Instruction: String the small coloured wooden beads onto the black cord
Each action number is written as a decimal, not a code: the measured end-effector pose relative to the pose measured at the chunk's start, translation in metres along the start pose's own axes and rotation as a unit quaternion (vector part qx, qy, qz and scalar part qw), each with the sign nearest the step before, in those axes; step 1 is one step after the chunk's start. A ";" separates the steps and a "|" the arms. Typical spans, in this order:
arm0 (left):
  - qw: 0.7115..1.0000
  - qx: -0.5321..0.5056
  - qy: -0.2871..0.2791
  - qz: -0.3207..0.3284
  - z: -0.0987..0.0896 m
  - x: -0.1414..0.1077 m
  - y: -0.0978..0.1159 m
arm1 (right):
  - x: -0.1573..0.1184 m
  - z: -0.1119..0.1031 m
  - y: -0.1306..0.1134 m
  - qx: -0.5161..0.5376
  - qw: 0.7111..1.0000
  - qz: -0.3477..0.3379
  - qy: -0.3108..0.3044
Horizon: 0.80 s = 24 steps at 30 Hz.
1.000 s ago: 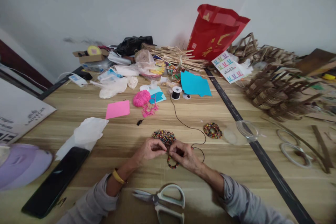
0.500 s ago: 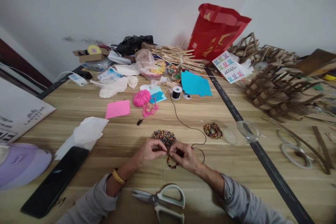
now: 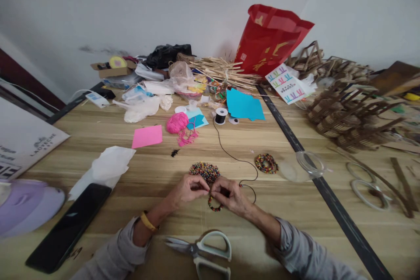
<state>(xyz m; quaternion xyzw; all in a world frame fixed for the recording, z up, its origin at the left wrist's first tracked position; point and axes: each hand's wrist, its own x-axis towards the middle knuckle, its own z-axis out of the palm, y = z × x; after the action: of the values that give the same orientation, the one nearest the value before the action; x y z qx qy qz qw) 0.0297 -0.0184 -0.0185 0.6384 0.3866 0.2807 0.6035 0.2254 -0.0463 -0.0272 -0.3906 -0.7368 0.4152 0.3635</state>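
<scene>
My left hand (image 3: 189,189) and my right hand (image 3: 232,194) meet at the fingertips, just in front of a pile of small multicoloured beads (image 3: 202,169). Thumb and forefinger of the left are pinched on a tiny reddish bit, apparently a bead. The right pinches the end of a beaded string (image 3: 215,208), whose curved strand hangs below the fingers. A thin black cord (image 3: 233,154) runs from a white-rimmed spool (image 3: 221,116) past my right hand, with a few beads on it; its end is hidden. Scissors (image 3: 195,248) lie slightly open nearer my body.
A coil of strung beads (image 3: 266,163) lies right of the pile. Pink yarn (image 3: 177,122), a pink card (image 3: 147,136) and blue sheets (image 3: 244,105) are farther back. A black phone (image 3: 70,227) lies left; woven baskets (image 3: 344,116) and a red bag (image 3: 272,39) stand behind at right.
Hardly anything differs. My left fingertips have shifted very slightly right, towards the right hand.
</scene>
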 end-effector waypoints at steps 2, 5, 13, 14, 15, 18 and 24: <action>1.000 0.002 0.000 0.005 0.001 0.000 -0.001 | 0.000 0.000 0.001 0.002 1.000 0.000 -0.002; 1.000 0.006 0.002 0.010 0.002 0.000 -0.001 | 0.000 0.000 0.001 0.014 1.000 0.012 -0.008; 1.000 0.003 0.012 0.005 0.004 0.000 -0.005 | -0.002 0.004 0.004 0.054 0.997 0.050 -0.003; 1.000 -0.002 0.014 0.004 0.004 0.000 -0.005 | -0.002 0.004 0.005 0.055 0.997 0.051 -0.002; 1.000 -0.008 0.016 0.003 0.004 0.000 -0.005 | -0.002 0.004 0.005 0.056 0.997 0.052 -0.002; 1.000 -0.009 0.013 0.001 0.004 -0.001 -0.003 | -0.002 0.003 0.003 0.056 0.997 0.054 -0.006; 0.998 0.054 0.010 0.025 0.004 -0.002 0.008 | -0.001 0.000 -0.002 0.051 0.998 0.032 -0.022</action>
<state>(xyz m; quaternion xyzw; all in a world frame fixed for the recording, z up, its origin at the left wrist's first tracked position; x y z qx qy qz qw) 0.0327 -0.0220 -0.0104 0.6768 0.3908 0.2812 0.5569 0.2256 -0.0479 -0.0260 -0.3854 -0.7096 0.4722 0.3535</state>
